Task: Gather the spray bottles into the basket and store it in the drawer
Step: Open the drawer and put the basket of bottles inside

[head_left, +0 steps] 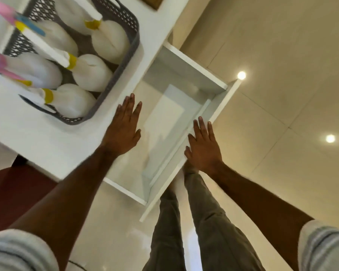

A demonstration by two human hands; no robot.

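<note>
Head view, looking steeply down. One grey perforated plastic basket (129, 39) sits on the white countertop (37, 133), left of the drawer. Six white spray bottles (90, 72) lie inside it: four with yellow collars visible, two with pink-and-blue trigger heads at the left edge; more may be cut off by the frame. One white drawer (186, 89) is pulled out below the counter edge, its inside bare and glossy. Left hand (123, 130) is flat with fingers spread, holding nothing, over the counter edge just beside the basket's near corner. Right hand (203, 147) is likewise flat and unclenched, holding nothing, over the drawer's front panel; contact unclear. Two rolled grey sleeves, olive trousers, beige floor tiles (272, 55) with two light reflections.
</note>
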